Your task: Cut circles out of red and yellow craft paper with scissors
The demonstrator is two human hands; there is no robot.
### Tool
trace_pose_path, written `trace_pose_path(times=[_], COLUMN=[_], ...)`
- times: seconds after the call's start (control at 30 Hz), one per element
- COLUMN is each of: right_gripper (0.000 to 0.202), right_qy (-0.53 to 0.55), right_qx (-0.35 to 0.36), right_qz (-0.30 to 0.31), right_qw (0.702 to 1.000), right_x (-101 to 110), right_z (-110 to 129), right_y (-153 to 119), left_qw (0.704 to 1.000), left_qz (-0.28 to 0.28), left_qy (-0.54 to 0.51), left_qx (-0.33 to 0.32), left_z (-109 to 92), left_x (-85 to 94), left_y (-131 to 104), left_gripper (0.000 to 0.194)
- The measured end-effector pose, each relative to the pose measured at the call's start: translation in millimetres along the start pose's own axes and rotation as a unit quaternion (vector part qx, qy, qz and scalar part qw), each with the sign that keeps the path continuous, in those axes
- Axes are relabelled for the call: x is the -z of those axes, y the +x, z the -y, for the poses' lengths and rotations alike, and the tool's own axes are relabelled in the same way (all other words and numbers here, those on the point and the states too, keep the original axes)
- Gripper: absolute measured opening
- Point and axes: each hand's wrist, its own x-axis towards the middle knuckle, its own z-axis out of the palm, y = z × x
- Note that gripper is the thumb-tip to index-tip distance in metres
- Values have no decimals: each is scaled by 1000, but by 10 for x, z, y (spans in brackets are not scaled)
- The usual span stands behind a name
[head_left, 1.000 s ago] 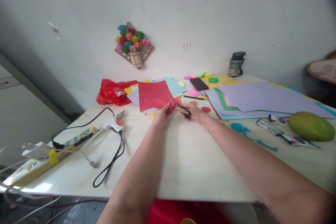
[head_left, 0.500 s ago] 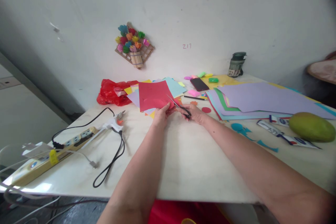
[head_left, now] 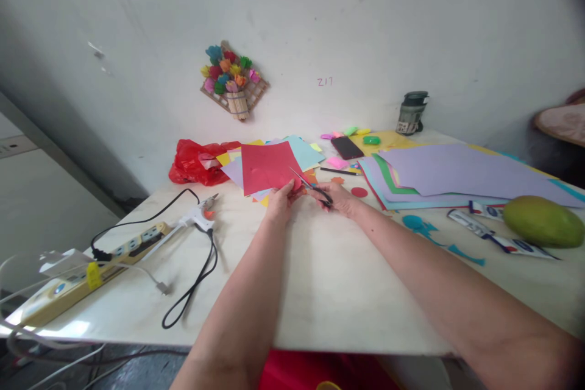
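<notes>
the red paper (head_left: 267, 166) lies atop the coloured stack at the table's (head_left: 320, 280) far side, its near edge pinched by the left hand (head_left: 280, 200), while the right hand (head_left: 340, 198), closed around the scissors (head_left: 311, 186), has barely shifted its blades along the cut.

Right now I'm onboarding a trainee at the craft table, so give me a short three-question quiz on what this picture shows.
1. True or false: the right hand holds scissors.
2. Which sheet does the left hand grip? A. red paper B. purple C. green
3. Fill in: the green mango lies at the table's ____ side.

Key: 1 true; 2 A; 3 right.
</notes>
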Motion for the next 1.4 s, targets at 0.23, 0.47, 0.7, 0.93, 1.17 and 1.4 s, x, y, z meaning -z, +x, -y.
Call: trace_pose_path(times=[0.23, 0.47, 0.7, 0.93, 1.17, 1.4], right_gripper=[39, 40, 40, 39, 40, 39], right_qy=[5, 1, 5, -2, -11, -10], right_qx=[-5, -1, -3, -2, 4, 10], right_qz=[2, 5, 2, 2, 3, 10], right_qw=[1000, 1000, 1000, 1000, 1000, 1000], right_x=[6, -8, -24, -21, -15, -3], right_z=[-22, 0, 38, 46, 9, -12], right_y=[18, 6, -20, -27, -6, 3], left_qw=[1000, 1000, 1000, 1000, 1000, 1000], left_qz=[-11, 0, 12, 14, 9, 1], left_qy=[-2, 4, 10, 8, 4, 2], left_qx=[-10, -12, -6, -2, -10, -7], left_z=[-1, 7, 0, -10, 6, -8], left_x=[-4, 13, 0, -6, 10, 6], left_y=[-8, 1, -10, -25, -1, -7], left_gripper=[11, 13, 11, 8, 10, 14])
